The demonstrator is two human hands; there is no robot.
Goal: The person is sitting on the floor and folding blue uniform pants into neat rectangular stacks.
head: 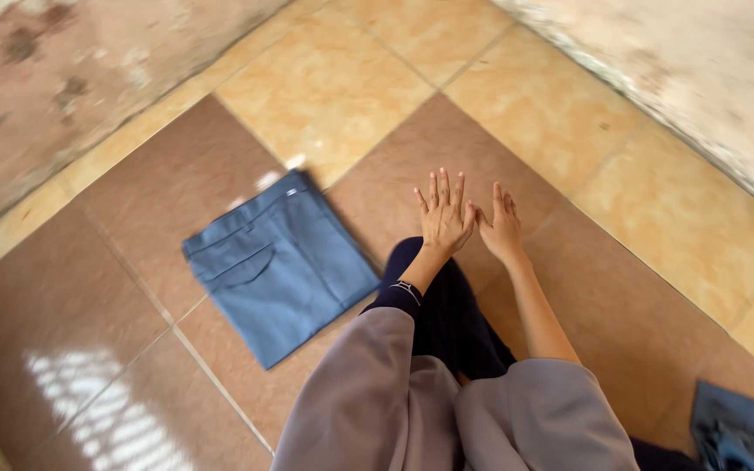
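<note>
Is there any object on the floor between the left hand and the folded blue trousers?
Nothing visible does. Only bare brown tile lies between the left hand and the folded blue trousers. The right hand is on the far side.

both hands are stretched out side by side above the tiled floor (639, 288), fingers spread, empty; the left hand (443, 215) touches the right hand (503, 228) at the thumbs. folded blue trousers (281, 266) lie to the left, apart from them; another blue cloth (739, 427) sits bottom right
</note>
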